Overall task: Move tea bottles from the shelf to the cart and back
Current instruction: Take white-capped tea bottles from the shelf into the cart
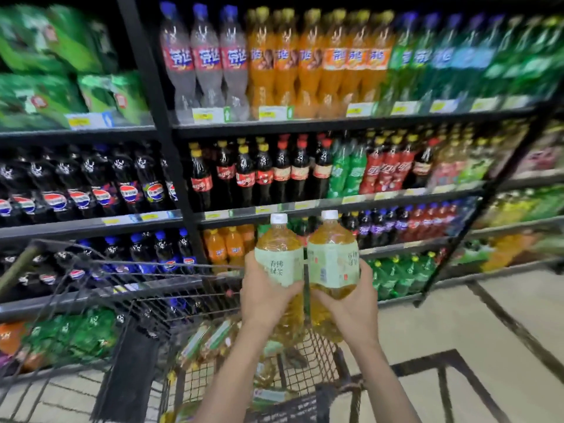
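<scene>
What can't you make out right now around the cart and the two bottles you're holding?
Head view only:
- Stowed bottles in the cart: count unclear; mesh, arms and blur hide them.
- Fingers of left hand and right hand: partly behind the left bottle and right bottle.
- Price tags: blurred, unreadable.
- Far-right shelves: motion blur; products unidentifiable.

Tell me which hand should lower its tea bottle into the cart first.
Probably left. The left hand holds the left tea bottle over the cart's mesh basket; the right hand holds the right tea bottle nearer the basket's right rim.
</scene>
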